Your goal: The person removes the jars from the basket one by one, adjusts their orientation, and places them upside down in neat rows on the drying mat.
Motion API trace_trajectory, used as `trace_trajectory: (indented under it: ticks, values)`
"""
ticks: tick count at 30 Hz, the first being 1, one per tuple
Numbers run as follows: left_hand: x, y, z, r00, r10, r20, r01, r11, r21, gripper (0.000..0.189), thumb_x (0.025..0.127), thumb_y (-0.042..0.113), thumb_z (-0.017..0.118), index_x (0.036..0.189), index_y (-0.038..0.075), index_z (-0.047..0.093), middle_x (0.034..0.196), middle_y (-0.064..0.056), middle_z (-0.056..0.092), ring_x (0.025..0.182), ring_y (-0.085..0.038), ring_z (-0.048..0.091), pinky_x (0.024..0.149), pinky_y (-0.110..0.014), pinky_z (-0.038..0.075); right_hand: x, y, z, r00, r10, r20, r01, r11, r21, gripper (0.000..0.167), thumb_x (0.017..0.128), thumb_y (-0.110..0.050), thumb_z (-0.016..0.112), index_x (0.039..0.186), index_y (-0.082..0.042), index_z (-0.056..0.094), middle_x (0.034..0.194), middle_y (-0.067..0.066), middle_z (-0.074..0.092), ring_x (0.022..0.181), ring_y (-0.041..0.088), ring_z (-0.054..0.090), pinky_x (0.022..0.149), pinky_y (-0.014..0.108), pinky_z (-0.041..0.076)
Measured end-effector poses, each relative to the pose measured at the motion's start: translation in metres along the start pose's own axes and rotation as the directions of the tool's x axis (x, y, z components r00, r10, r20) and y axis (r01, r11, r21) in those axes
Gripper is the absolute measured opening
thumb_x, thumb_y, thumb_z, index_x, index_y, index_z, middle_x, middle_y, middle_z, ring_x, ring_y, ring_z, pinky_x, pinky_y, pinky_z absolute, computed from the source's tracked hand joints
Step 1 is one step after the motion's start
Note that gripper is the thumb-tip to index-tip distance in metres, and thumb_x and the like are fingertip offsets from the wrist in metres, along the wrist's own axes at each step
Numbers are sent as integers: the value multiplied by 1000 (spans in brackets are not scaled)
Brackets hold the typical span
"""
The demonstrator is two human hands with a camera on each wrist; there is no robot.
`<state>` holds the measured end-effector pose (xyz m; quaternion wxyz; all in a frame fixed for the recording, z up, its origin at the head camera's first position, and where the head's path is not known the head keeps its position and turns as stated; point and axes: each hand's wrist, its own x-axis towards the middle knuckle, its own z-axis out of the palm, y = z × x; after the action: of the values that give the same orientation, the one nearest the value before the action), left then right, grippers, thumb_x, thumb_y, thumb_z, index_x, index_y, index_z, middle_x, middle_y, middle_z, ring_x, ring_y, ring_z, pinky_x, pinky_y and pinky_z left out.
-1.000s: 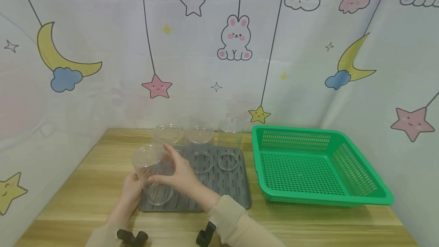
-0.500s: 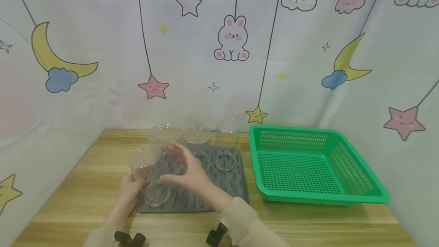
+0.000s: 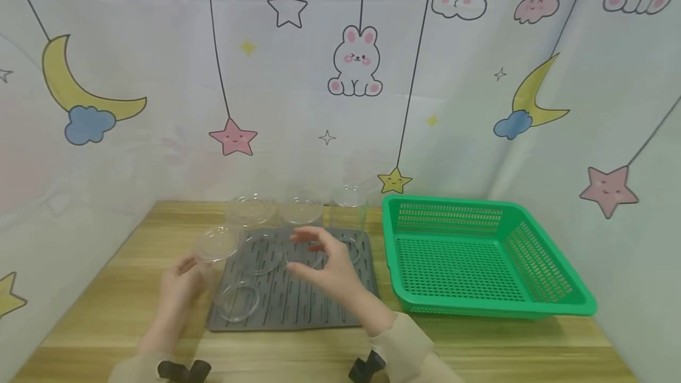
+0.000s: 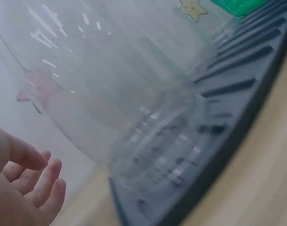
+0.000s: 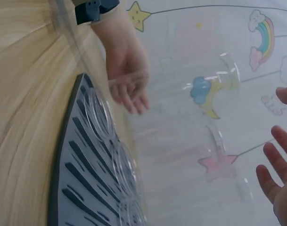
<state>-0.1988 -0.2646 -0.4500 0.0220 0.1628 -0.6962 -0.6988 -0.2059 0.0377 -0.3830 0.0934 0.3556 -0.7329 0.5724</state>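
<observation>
A clear cup (image 3: 218, 245) stands on the front left corner of the grey ridged drying mat (image 3: 298, 303). My left hand (image 3: 181, 285) is just left of this cup, its fingers loosely bent; in the left wrist view the hand (image 4: 28, 183) is apart from the cup (image 4: 134, 94) and holds nothing. Over the mat's middle hovers my right hand (image 3: 332, 265), fingers spread from the thumb with nothing between them. Along the mat's back stand a wide clear cup (image 3: 252, 210), a middle cup (image 3: 301, 211) and a tall narrow cup (image 3: 349, 198).
To the right of the mat sits a green perforated basket (image 3: 391, 253) with nothing in it. The wooden table (image 3: 133, 253) ends at a white cloth backdrop (image 3: 298, 87) printed with stars, moons and rabbits. Each wrist carries a black camera mount (image 3: 183, 371).
Both hands have drawn away from the front left cup: the right one moved rightward over the mat, the left one came off leftward. The cup has stayed on the mat. The view shifted slightly.
</observation>
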Motion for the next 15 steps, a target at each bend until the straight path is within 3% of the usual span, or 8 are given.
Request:
trace_trajectory:
  ticks: [3, 6, 11, 15]
  values:
    - [-7, 14, -4, 995, 78, -65, -79, 997, -1, 58, 98, 9, 49, 150, -2, 27, 121, 13, 56, 90, 13, 56, 83, -7, 48, -4, -2, -9, 997, -55, -47, 53, 998, -43, 44, 84, -5, 73, 125, -3, 57, 116, 15, 69, 109, 28, 61, 87, 34, 54]
    - [-16, 31, -6, 974, 193, -122, -196, 980, -14, 44, 98, 3, 46, 142, 2, 41, 101, 29, 58, 93, 13, 58, 84, -5, 48, -7, -4, -18, 991, -102, -85, 94, 991, -92, 41, 82, -3, 74, 120, -1, 59, 111, 14, 70, 104, 27, 62, 83, 35, 55]
    - [-34, 64, -1, 921, 318, -222, -339, 939, -60, 33, 96, -4, 49, 122, 13, 58, 100, 23, 65, 96, 6, 60, 80, -3, 48, -13, -8, -38, 978, -156, -138, 126, 971, -203, 38, 81, -2, 74, 117, -2, 61, 107, 12, 71, 100, 25, 63, 81, 32, 54]
    - [-53, 90, 11, 887, 389, -246, -391, 919, 46, 34, 96, -1, 51, 126, 11, 60, 104, 20, 66, 102, 4, 58, 88, -5, 47, -17, -14, -58, 976, -158, -150, 104, 944, -314, 39, 81, -5, 76, 117, -3, 61, 109, 9, 70, 101, 23, 61, 83, 33, 53]
